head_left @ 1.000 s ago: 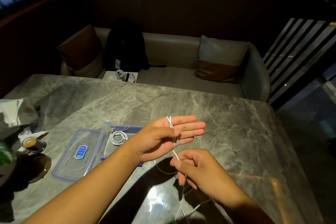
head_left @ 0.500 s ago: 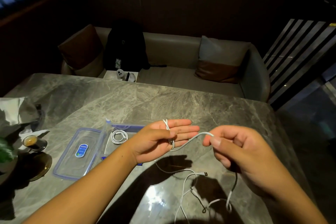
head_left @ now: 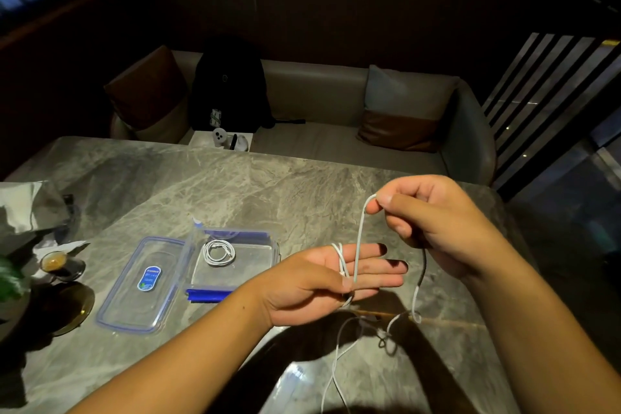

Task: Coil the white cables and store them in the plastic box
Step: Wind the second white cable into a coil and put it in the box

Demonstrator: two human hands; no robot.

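Observation:
My left hand (head_left: 322,279) is held flat over the table with fingers straight, and the white cable (head_left: 359,239) is looped around them, pinned by the thumb. My right hand (head_left: 433,225) pinches the same cable between thumb and forefinger, above and beyond the left fingers. The cable's slack hangs from the right hand and trails over the table toward me. The clear plastic box (head_left: 272,245) stands open to the left of my left hand, with one coiled white cable (head_left: 218,252) inside.
The box's clear lid (head_left: 134,306) with a blue label lies left of the box on the marble table (head_left: 235,191). A small coffee cup (head_left: 55,262), a dark saucer and crumpled foil sit at the left edge. A sofa with a black backpack lies beyond the table.
My right hand has carried the cable from near me out to the right, then up and beyond the left fingers. More cable wraps the left hand, and the slack on the table has shortened.

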